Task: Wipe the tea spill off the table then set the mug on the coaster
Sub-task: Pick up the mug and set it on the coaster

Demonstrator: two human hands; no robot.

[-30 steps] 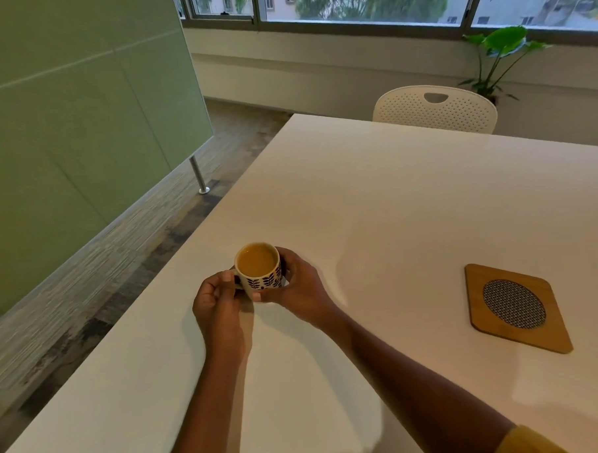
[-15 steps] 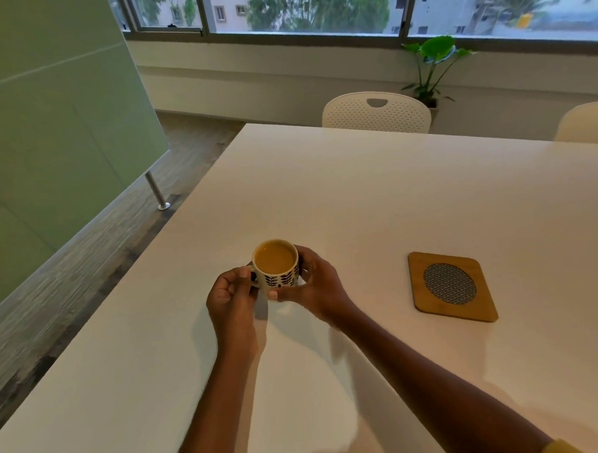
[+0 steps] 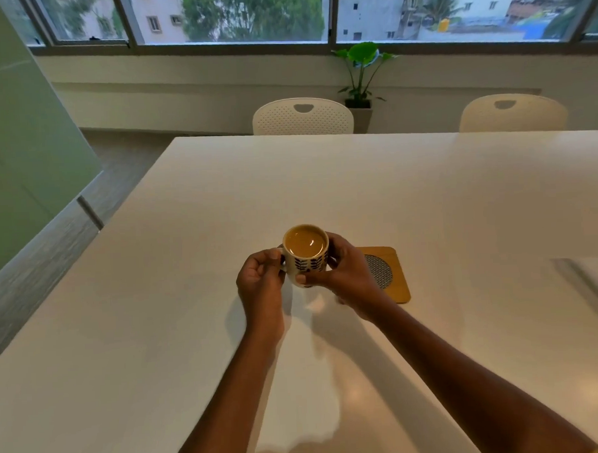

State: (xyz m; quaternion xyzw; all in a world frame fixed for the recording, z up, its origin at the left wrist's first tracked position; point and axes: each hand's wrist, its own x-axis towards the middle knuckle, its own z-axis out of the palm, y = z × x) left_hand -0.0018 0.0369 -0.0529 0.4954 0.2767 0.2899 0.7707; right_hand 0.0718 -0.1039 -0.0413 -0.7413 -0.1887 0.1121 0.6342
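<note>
A small white mug (image 3: pixel 306 260) with dark blue leaf prints, full of milky tea, is held above the white table (image 3: pixel 323 177). My left hand (image 3: pixel 260 282) pinches its handle on the left side. My right hand (image 3: pixel 344 275) wraps around its right side and base. A square wooden coaster (image 3: pixel 394 277) with a round mesh centre lies on the table just right of the mug, partly hidden behind my right hand. No spill shows on the tabletop.
Two white perforated chairs (image 3: pixel 303 118) (image 3: pixel 512 112) stand at the table's far edge. A potted green plant (image 3: pixel 361 73) sits by the windows behind them. A green partition (image 3: pixel 23 135) stands left of the table, over grey floor.
Both hands have carried the mug to the right, from well left of the coaster to right beside it. The head view has turned right, bringing a second chair into sight.
</note>
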